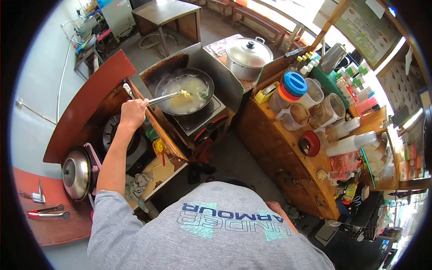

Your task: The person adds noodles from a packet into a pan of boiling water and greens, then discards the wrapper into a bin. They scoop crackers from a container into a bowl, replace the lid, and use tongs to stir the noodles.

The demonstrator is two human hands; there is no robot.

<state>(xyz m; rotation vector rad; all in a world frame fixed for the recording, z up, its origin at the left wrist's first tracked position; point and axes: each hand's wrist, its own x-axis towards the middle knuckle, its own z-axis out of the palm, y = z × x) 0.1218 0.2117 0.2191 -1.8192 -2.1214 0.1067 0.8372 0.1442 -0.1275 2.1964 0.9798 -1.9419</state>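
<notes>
My left hand is closed around the handle end of long metal tongs, reaching over a black wok. The far end of the tongs is at a clump of pale yellow food, above cloudy, steaming liquid. A bit of green floats near the wok's right side. The wok sits on a stove with metal splash guards behind it. Of my right hand, only a small part shows beside my shirt, low by my body; its fingers are hidden.
A lidded pot stands beyond the stove. On the right, a wooden cabinet carries jugs, cups and a blue-lidded container. At left are a lidded pan and red-handled tongs. A wooden partition runs beside my left arm.
</notes>
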